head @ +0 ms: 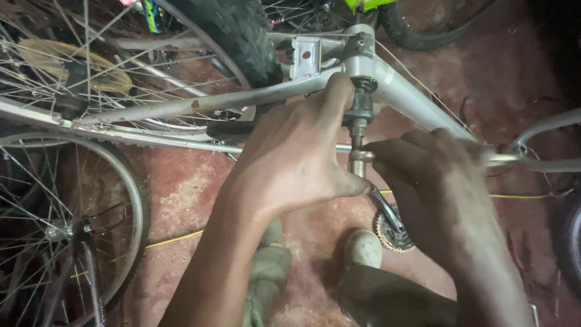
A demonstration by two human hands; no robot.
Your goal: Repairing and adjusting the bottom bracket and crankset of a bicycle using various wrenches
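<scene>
A silver bicycle frame lies across the view with its bottom bracket at top centre. A dark axle sticks out of the bracket toward me. My left hand is wrapped beside the axle, thumb tip at its lower end and fingers up against the bracket. My right hand, blurred, grips the axle's lower part from the right; a thin metal tool or crank piece shows just below it. A toothed chainring lies beneath on the floor.
A spoked wheel stands at the lower left, a knobby black tyre at the top. My shoe and trouser legs are on the reddish floor. A yellow cable runs across the floor. Silver tubes extend to the right.
</scene>
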